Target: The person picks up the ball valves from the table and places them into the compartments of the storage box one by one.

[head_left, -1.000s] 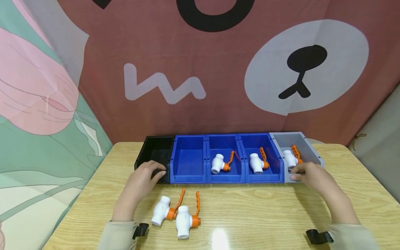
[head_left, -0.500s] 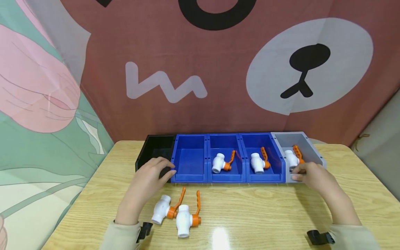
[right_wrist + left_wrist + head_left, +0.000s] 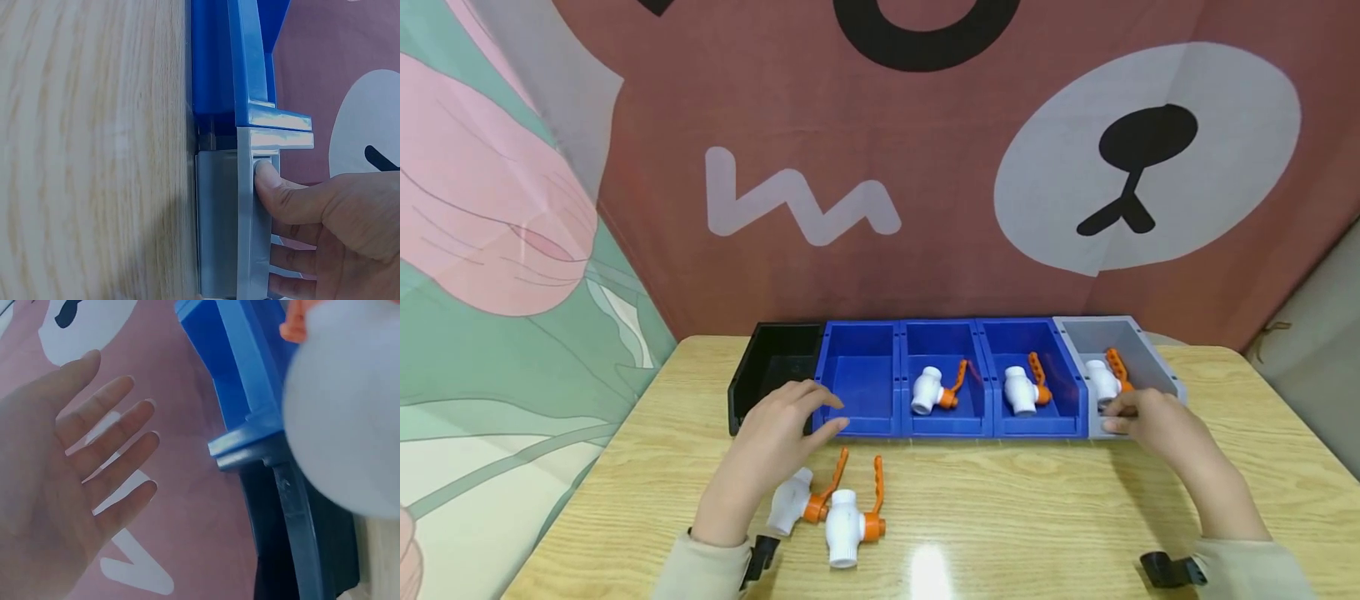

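Note:
Five bins stand in a row: a black bin (image 3: pixel 775 358), an empty blue bin (image 3: pixel 857 375), two more blue bins and a grey bin (image 3: pixel 1112 333). My left hand (image 3: pixel 808 408) hovers with spread fingers (image 3: pixel 119 437) before the black bin and the empty blue bin (image 3: pixel 244 381), holding nothing. Just below it on the table lie two white valves with orange handles (image 3: pixel 790 504) (image 3: pixel 846 521). My right hand (image 3: pixel 1120 417) pinches the grey bin's front lip (image 3: pixel 253 206), thumb (image 3: pixel 269 184) on the rim.
One white valve lies in each of the middle blue bin (image 3: pixel 928 390), the right blue bin (image 3: pixel 1024 390) and the grey bin (image 3: pixel 1103 379). The wooden table (image 3: pixel 1037 500) runs to a cloth backdrop behind the bins. A small black clip (image 3: pixel 1168 568) sits on my right sleeve.
My left hand has left the black bin's front edge and moved right toward the empty blue bin, fingers spreading. My right hand has kept its hold on the grey bin.

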The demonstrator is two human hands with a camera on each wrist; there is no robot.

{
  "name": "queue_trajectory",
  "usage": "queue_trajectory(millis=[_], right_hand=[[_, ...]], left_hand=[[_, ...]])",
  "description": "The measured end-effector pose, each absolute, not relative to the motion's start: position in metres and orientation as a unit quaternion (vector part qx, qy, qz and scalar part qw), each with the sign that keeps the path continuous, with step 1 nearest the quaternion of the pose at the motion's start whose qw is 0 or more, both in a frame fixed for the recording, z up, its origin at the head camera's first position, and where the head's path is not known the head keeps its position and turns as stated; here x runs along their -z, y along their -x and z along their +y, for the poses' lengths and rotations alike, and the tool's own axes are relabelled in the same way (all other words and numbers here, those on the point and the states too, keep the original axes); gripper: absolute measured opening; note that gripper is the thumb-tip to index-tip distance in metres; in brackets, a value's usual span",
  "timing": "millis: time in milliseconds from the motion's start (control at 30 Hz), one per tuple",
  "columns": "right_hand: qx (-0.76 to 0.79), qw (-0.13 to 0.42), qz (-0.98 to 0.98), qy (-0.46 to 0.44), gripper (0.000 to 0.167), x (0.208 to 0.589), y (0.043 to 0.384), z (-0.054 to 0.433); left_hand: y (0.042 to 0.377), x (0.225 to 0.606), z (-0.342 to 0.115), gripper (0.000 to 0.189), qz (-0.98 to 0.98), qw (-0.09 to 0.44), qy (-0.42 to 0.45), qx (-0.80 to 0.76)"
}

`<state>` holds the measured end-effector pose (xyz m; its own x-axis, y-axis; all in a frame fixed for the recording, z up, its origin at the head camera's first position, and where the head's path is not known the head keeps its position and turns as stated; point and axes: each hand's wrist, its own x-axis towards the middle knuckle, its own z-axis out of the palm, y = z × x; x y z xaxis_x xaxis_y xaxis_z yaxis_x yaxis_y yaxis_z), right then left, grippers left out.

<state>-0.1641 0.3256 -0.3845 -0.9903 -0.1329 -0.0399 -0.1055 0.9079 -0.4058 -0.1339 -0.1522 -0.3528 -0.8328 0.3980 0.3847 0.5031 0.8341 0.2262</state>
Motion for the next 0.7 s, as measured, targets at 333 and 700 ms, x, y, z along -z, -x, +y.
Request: queue_trajectory(millis=[333, 700], right_hand=[[0.202, 0.031, 0.977, 0.061, 0.017, 0.385, 0.163, 0.326], [0.206, 0.035, 0.976, 0.057, 0.018, 0.385, 0.163, 0.326]], left_hand=[[0.127, 0.349, -0.142, 0.021, -0.941, 0.142, 0.253, 0.175], [0.119, 0.354, -0.143, 0.03, -0.944, 0.086, 0.277, 0.157]])
